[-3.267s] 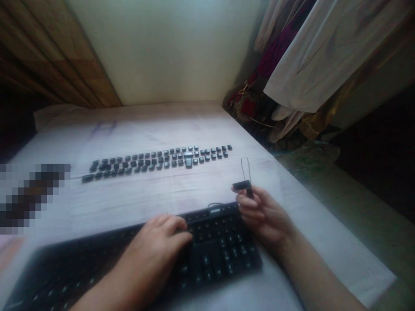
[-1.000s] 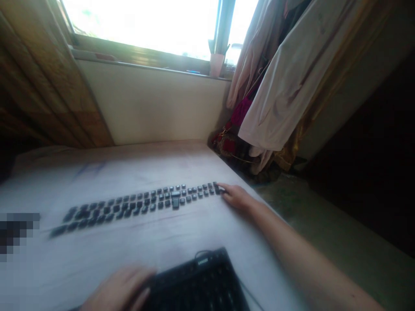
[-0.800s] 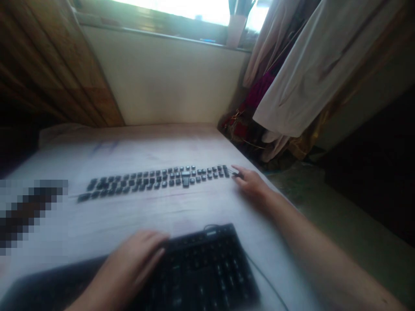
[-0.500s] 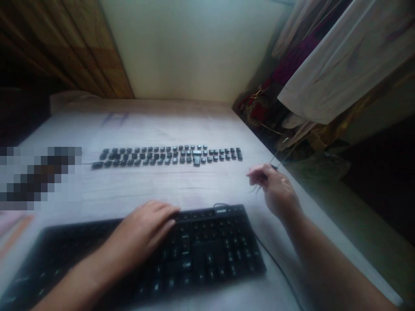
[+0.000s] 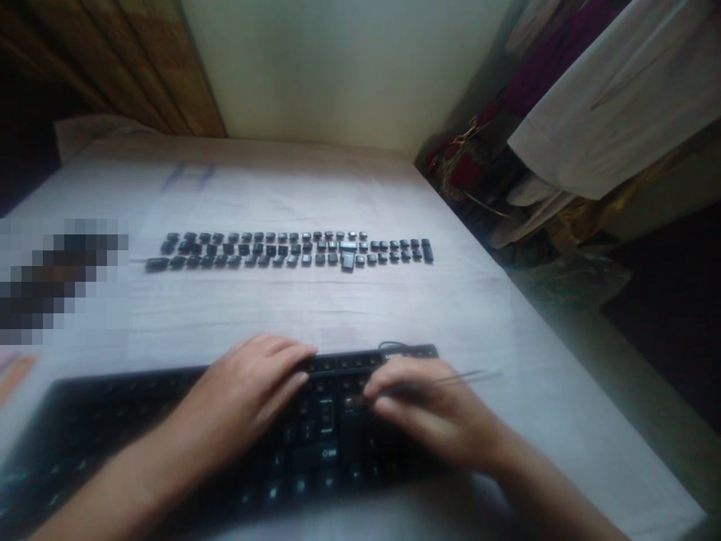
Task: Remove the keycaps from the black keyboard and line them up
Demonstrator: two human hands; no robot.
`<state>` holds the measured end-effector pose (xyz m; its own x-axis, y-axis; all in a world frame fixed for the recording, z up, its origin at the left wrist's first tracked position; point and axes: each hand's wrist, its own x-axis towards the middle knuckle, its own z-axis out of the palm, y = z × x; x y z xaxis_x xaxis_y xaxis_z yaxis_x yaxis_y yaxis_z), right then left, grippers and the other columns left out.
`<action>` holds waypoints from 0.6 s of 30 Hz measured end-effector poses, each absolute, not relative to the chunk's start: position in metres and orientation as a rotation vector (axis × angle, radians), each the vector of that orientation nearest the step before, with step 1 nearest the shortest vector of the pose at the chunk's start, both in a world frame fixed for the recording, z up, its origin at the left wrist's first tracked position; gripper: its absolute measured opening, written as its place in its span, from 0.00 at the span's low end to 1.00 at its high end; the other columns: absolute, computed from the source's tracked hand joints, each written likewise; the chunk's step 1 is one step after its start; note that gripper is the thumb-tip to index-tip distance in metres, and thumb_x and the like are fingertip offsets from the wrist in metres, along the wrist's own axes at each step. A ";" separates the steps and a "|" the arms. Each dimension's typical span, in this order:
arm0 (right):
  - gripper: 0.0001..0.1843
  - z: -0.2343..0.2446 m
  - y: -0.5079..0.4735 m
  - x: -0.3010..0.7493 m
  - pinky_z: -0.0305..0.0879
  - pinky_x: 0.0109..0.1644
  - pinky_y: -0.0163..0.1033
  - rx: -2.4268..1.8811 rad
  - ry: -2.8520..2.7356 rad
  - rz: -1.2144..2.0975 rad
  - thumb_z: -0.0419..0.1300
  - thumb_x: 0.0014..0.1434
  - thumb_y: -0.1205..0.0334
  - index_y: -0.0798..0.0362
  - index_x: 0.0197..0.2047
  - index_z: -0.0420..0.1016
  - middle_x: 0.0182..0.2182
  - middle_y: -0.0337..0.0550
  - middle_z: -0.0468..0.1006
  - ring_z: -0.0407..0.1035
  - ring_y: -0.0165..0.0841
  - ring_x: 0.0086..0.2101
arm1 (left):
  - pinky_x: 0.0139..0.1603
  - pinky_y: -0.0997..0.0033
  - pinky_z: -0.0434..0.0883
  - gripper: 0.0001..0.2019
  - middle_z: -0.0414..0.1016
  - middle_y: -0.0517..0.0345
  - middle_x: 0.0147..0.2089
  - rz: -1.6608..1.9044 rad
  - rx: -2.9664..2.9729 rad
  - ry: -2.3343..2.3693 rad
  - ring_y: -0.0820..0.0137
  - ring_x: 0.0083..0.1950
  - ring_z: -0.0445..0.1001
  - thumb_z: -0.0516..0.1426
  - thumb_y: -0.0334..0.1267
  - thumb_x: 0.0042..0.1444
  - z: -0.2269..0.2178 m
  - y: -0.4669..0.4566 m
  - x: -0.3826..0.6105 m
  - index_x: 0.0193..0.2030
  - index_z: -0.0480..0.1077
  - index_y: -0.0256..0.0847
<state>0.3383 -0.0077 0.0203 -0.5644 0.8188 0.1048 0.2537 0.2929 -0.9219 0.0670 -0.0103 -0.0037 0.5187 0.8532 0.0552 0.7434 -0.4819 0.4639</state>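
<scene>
A black keyboard (image 5: 307, 456) lies across the near part of the table, several key spots bare. My left hand (image 5: 262, 376) bears down on its middle, fingers along the far edge and thumb over the keys, gripping it. Closed over the keyboard's right part is my right hand (image 5: 425, 406). In it is a wire keycap puller (image 5: 465, 376), whose thin prongs stick out to the right; its working end is hidden by the fingers. Beyond the keyboard, loose black keycaps (image 5: 293, 259) lie in rows, with a larger L-shaped one (image 5: 348, 259) among them.
A white cloth covers the table (image 5: 270, 308). A pixelated dark patch (image 5: 56, 278) and an orange strip (image 5: 14, 379) are at the left. Hanging clothes (image 5: 625, 113) are beyond the right edge, and a plain wall (image 5: 338, 68) stands behind.
My right hand has moved left from the table beside the keyboard onto its right part, with the keycap puller in it. My left hand stays on the keyboard. The view has shifted slightly.
</scene>
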 end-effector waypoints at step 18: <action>0.04 0.015 -0.006 0.338 0.70 0.39 0.34 -0.908 -2.196 1.114 0.61 0.62 0.68 0.54 0.38 0.78 0.31 0.42 0.83 0.76 0.30 0.31 | 0.53 0.55 0.72 0.15 0.77 0.55 0.51 0.369 2.355 1.313 0.61 0.52 0.74 0.50 0.45 0.67 -0.002 -0.010 0.068 0.55 0.71 0.47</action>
